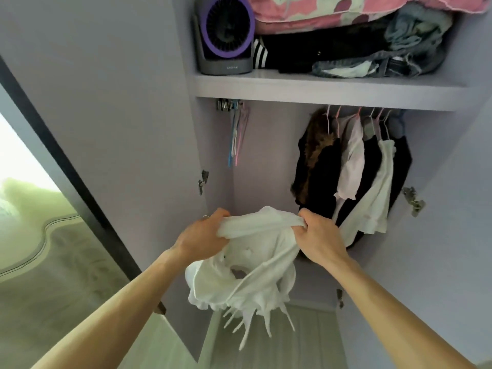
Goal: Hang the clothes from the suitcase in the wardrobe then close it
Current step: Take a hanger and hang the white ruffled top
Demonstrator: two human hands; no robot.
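Head view, and both hands were up at the centre of the frame, right in front of the open wardrobe [266, 161]. The left hand [205, 235] had its fingers bunched tight round one end of the top edge of the white garment [255, 267]. The right hand [318, 237] was clenched round the other end, and the band of cloth was pulled taut between them. Everything below sagged in loose folds, with thin ties [250, 323] dangling toward the bottom of the frame.

Light stuff, this looked: soft, floppy, no stiffness at all, and likely to slither off a hanger unless seated well. The shoulders or the neckline seemed the place to hold it, spread wide so a hanger could slip in. Spare hangers [237, 134] hung at centre left under the shelf [319, 87], and hung clothes [354, 171] crowded the right. Neither hand held a hanger yet, and the suitcase was out of sight.
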